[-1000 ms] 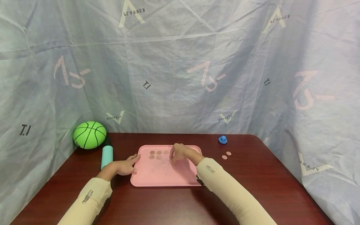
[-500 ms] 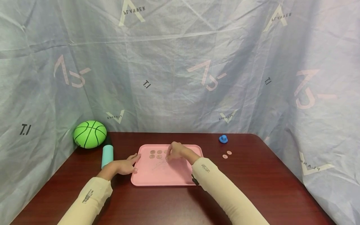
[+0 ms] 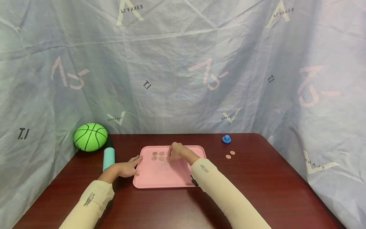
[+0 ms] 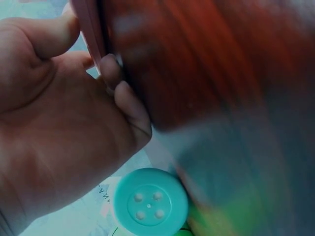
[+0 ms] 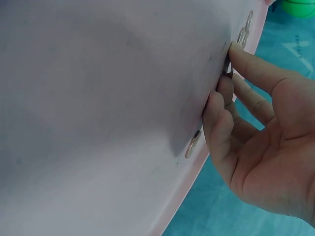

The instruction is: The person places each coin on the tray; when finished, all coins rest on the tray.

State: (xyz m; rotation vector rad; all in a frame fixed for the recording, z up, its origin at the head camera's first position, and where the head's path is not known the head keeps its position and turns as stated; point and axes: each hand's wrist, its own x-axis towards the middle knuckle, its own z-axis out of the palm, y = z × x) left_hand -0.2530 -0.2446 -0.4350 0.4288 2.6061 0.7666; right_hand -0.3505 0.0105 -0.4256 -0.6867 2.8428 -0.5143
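Note:
A pink tray (image 3: 160, 178) lies on the table, with several round coins (image 3: 154, 153) in two rows near its far edge. At the tray's left rim, my left hand (image 3: 127, 169) holds the edge between thumb and fingers. My right hand (image 3: 176, 152) reaches over the tray and pinches a coin (image 5: 232, 69) low at the tray surface, at the right end of the near row. Its fingers partly hide this coin and the far row's right end. In the right wrist view another coin (image 5: 193, 144) lies beside the fingers.
Two more coins (image 3: 228, 156) lie on the dark red table (image 3: 160, 206), right of the tray. A blue rubber duck (image 3: 226, 139) sits behind them. Left of the tray are a turquoise cylinder (image 3: 108, 158) and a green basketball (image 3: 90, 137). Printed grey cloth (image 3: 171, 105) hangs around the table.
My right hand has shifted slightly left, to the near row's right end, and stays low over the tray. The left hand keeps its place on the rim. The camera view has tilted a little.

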